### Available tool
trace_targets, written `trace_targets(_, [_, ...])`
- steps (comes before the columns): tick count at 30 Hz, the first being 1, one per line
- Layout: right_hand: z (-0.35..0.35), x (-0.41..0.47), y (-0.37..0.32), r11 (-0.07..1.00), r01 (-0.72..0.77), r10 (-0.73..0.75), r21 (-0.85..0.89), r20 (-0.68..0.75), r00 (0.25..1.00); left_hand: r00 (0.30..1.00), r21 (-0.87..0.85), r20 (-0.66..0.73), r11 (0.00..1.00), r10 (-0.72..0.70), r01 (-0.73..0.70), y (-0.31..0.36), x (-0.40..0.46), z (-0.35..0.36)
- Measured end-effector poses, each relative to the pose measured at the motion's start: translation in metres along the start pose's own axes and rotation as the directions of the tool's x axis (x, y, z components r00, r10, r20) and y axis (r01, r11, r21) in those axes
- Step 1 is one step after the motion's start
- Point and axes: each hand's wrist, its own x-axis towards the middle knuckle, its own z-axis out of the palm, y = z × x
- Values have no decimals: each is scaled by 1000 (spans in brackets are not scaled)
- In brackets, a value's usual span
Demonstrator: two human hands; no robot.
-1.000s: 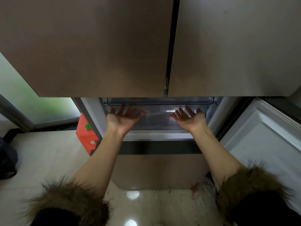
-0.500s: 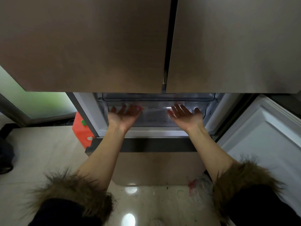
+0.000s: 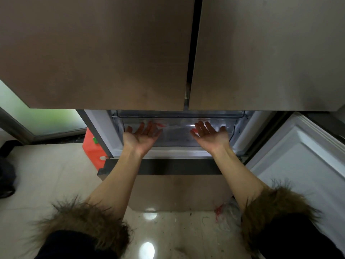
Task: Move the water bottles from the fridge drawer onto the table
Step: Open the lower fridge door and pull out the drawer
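Note:
A clear plastic fridge drawer point(image 3: 177, 135) sits in the open lower compartment, below the two brown upper doors. My left hand point(image 3: 142, 134) lies palm up against the drawer's front on the left, fingers straight. My right hand point(image 3: 210, 134) does the same on the right. Small red spots show through the clear plastic beside each hand, perhaps bottle caps; no bottle shape is plain.
The brown upper doors point(image 3: 112, 53) hang low over the drawer. The white inside of an open lower door point(image 3: 302, 165) stands at the right. A red object point(image 3: 92, 148) sits left of the fridge. A crumpled plastic bag point(image 3: 226, 212) lies on the glossy floor.
Both hands stay palm up on the drawer front, and the fingers have stretched a little further in. The camera has shifted slightly.

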Motion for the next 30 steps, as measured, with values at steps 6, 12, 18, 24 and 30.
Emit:
trace_targets(6, [-1, -2, -2, 1000, -10, 10, -22, 2, 1000, 1000, 16, 26, 1000, -11, 10, 1, 2, 0])
trace_targets(12, [2, 2, -2, 994, 11, -10, -108, 3, 1000, 999, 115, -1, 993, 35, -34, -1, 8, 8])
trace_targets(18, [8, 10, -5, 965, 33, -44, -259, -37, 998, 999, 300, -22, 954, 29, -21, 3, 18, 15])
trace_targets(24, [9, 17, -4, 941, 38, -67, -337, -75, 995, 991, 369, -113, 929, 74, -27, 2, 27, 19])
trace_targets(30, [11, 16, -3, 909, 24, -81, -416, -120, 989, 991, 466, -124, 885, 52, 12, 1, 32, 18])
